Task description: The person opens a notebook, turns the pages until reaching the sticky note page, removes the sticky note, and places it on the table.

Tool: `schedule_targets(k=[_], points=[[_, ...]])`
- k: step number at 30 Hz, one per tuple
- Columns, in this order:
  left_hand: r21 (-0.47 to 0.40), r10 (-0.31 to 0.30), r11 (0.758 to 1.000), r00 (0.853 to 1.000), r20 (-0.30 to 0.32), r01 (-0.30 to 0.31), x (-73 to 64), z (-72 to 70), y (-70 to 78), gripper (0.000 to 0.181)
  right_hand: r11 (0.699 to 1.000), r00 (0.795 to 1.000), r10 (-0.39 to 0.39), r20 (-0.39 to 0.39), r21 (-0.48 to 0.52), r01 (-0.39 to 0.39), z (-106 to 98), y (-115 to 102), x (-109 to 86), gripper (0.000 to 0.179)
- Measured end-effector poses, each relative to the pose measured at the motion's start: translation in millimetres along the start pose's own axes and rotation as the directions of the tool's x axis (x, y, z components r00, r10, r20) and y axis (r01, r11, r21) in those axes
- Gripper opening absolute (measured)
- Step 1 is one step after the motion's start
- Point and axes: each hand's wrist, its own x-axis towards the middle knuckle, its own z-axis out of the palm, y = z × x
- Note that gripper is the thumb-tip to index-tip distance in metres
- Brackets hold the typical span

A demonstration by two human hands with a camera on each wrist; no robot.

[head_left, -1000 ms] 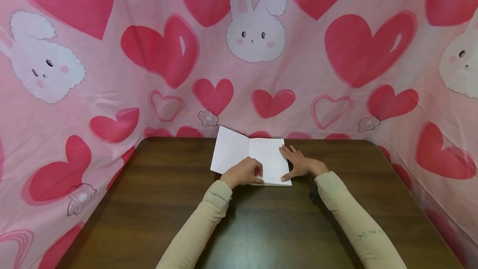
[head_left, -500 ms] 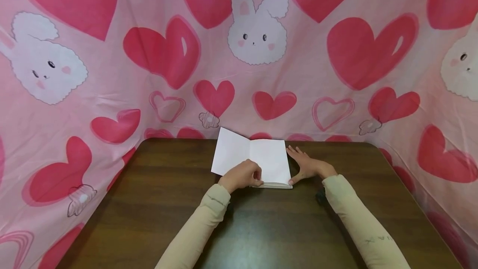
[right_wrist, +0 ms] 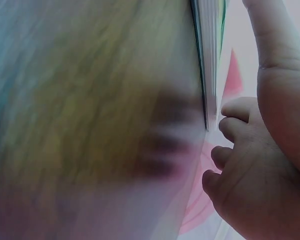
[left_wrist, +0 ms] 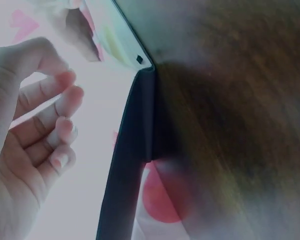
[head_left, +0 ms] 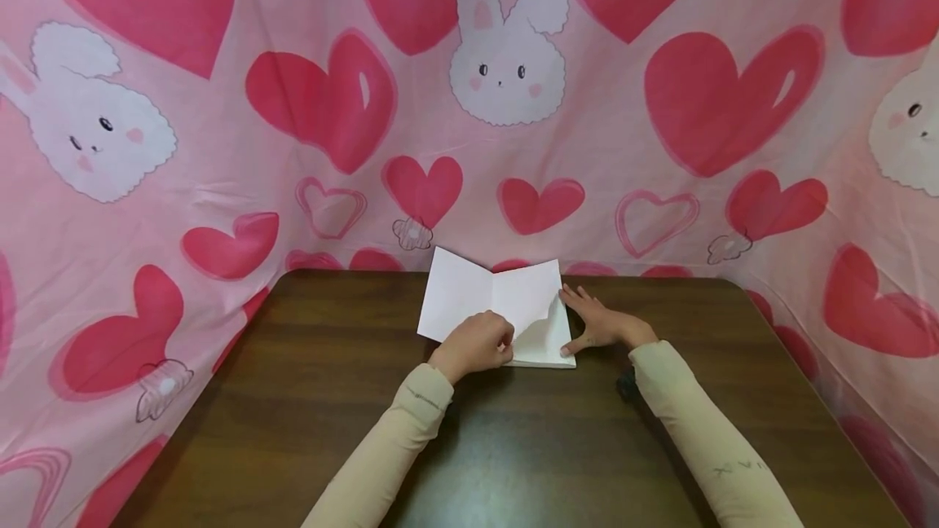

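An open notebook (head_left: 458, 296) with blank white pages and a dark cover (left_wrist: 121, 165) lies at the back of the table. My left hand (head_left: 477, 341) has curled fingers and pinches the lower edge of a right-hand page (head_left: 526, 292), which curls up off the stack. In the left wrist view the thumb and index tips meet. At the notebook's right edge is my right hand (head_left: 601, 324), its fingers spread and its thumb tip on the lower right corner. The right wrist view shows its fingers (right_wrist: 227, 129) beside the page stack (right_wrist: 210, 60).
The dark wooden table (head_left: 308, 398) extends in front of and to both sides of the notebook. A pink cloth (head_left: 411, 112) with hearts and rabbits hangs right behind its back edge and along both sides.
The right-hand page has risen from flat and now curls up toward the left. My right hand shifted slightly right off the page to the notebook's edge. The left hand stayed nearly in place.
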Motion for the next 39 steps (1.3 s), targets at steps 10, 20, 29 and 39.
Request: schedule_targets(k=[10,20,29,39], points=[[0.114,-0.045,0.990,0.959,-0.281,0.080,-9.6,-11.8,8.6,0.021,1.000,0.999,-0.004,0.033,-0.016,0.005,5.1,-4.6,1.3,0.118],[0.118,-0.080,0.981,0.874,-0.479,0.155,-10.2,-42.0,17.0,0.022,1.000,0.999,0.011,0.044,-0.027,-0.010,5.2,-6.5,0.3,0.119],[0.250,-0.043,0.948,0.857,-0.514,0.197,-15.6,-53.3,15.1,0.021,0.999,0.998,0.024,0.050,-0.050,-0.021,6.2,-6.9,2.4,0.120],[0.162,-0.242,0.917,0.829,-0.504,0.366,-48.1,-57.3,3.1,0.024,0.999,0.998,0.011,0.055,-0.044,-0.008,6.5,-12.9,2.7,0.118]])
